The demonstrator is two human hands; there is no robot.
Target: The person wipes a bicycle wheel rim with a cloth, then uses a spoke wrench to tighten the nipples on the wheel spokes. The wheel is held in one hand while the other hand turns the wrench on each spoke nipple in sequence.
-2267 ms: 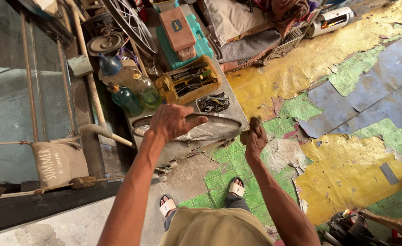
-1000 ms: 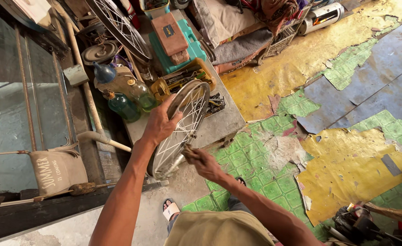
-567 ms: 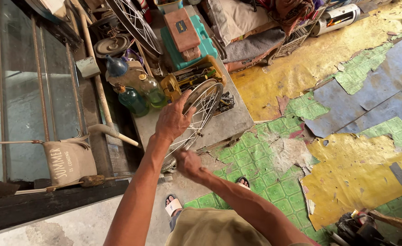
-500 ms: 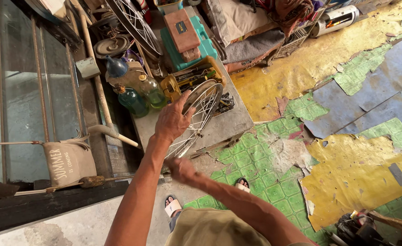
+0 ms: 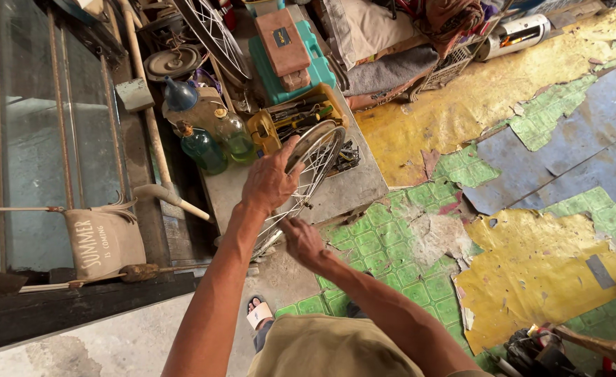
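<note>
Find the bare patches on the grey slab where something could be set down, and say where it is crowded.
Free: the slab's near right corner, beside the wheel. Crowded: the far end, with bottles, yellow tool tray and dark parts.

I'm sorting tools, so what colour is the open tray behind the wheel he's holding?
Yellow. The tray shows best in the head view, just past the wheel.

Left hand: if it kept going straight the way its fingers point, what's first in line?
The left hand grips the wheel rim, fingers aimed up-frame. Straight on, it would probably meet the yellow tool tray first, though depth between wheel and tray is unclear.
</note>
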